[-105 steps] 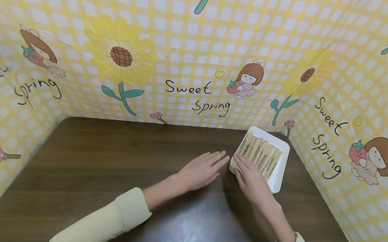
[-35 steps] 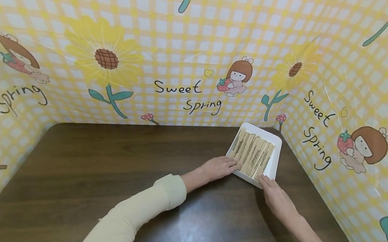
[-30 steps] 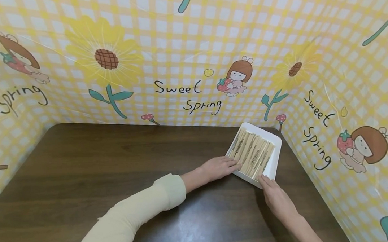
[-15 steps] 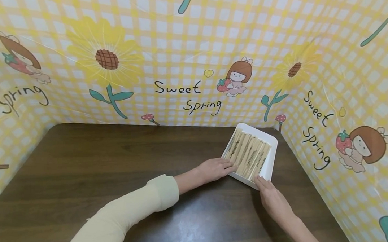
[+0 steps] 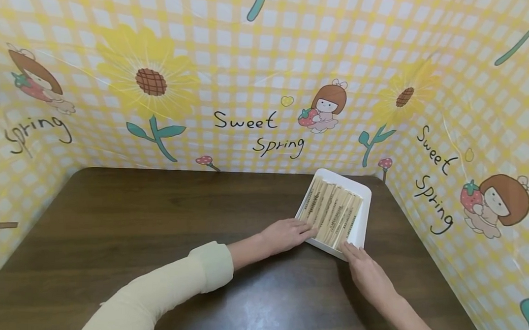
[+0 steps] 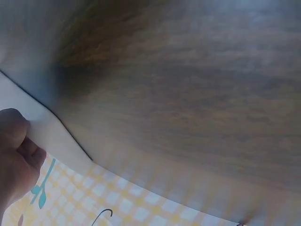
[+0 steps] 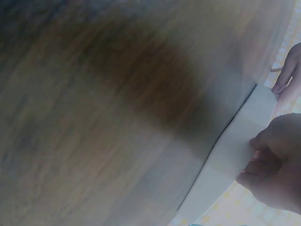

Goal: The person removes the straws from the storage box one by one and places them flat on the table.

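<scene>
A white rectangular tray [image 5: 363, 223] stands on the right part of the table, slightly turned. Inside it lie several narrow beige sticks or packets [image 5: 331, 210] with dark print, side by side in a row. My left hand [image 5: 285, 235] grips the rim at the tray's near left corner, its fingers over the packets' lower ends. At the near right corner my right hand [image 5: 370, 275] holds the rim. From the left wrist, a thumb [image 6: 13, 127] shows against the tray's outer wall [image 6: 51, 125]. The right wrist view also shows that hand [image 7: 277, 162] at the wall.
The dark brown wooden table [image 5: 156, 214] has rounded back corners. A yellow-checked cloth [image 5: 251, 61] with flowers and figures stands around its back and sides. The back cloth is close behind the tray.
Since 3.5 seconds ago, my hands have gone from apart to holding the tray's near edge. Over the last second the tray and both hands have slid left and slightly nearer.
</scene>
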`<state>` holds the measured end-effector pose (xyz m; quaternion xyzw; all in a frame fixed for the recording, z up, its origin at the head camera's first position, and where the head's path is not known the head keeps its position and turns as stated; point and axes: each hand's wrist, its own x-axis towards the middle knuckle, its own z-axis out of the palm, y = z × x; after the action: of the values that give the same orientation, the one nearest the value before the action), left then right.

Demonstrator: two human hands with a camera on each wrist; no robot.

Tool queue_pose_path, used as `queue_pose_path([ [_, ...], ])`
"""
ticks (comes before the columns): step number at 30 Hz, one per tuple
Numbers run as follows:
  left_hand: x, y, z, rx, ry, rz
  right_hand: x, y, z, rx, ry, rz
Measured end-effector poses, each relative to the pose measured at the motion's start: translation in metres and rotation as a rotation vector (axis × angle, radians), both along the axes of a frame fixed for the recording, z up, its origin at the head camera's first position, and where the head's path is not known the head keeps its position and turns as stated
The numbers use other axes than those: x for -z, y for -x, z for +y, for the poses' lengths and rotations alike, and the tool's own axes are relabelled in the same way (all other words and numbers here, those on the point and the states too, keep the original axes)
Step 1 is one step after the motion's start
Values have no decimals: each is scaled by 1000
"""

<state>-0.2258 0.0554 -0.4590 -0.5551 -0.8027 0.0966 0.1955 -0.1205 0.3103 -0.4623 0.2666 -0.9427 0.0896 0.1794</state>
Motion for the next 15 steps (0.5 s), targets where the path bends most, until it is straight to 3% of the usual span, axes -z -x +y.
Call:
queue_pose_path([
  [7,0,-7,-16,10,-73,17,0,3,-10,-30,5,-16],
  [15,4,-13,-34,-14,-67,61,0,8,-21,-104,2,38],
])
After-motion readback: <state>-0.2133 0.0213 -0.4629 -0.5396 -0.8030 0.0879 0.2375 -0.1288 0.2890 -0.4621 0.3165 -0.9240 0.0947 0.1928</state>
